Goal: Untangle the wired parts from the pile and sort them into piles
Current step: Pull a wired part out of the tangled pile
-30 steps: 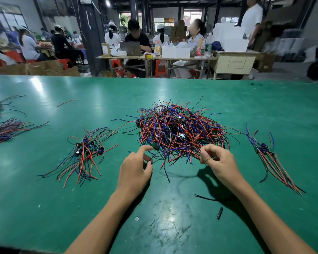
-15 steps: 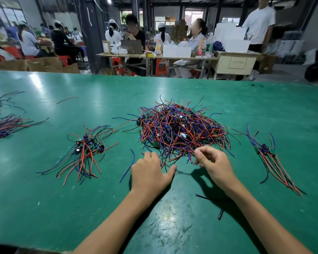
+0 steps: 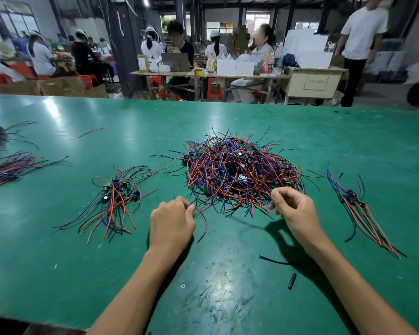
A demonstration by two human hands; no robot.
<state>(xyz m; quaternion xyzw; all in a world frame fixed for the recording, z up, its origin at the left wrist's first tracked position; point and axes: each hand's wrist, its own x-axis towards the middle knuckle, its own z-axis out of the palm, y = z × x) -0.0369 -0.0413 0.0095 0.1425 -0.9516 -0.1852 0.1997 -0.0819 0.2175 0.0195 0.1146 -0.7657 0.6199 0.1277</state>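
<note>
A tangled pile (image 3: 240, 170) of red, blue and black wired parts lies in the middle of the green table (image 3: 58, 274). My left hand (image 3: 171, 222) sits at the pile's near left edge and pinches red and black wires that trail toward me. At the pile's near right edge, my right hand (image 3: 294, 211) pinches a red wire with curled fingers. A sorted heap (image 3: 114, 197) of wired parts lies to the left. A smaller sorted bundle (image 3: 358, 209) lies to the right.
More wire bundles (image 3: 7, 168) lie at the far left edge. A loose black wire (image 3: 276, 261) and a short black sleeve (image 3: 292, 280) lie near my right forearm. A single stray wire (image 3: 91, 132) rests farther back. People work at tables beyond the far edge.
My left hand has moved from lying flat on the table to pinching wires at the pile's left edge. The right hand stays at the pile's near right edge.
</note>
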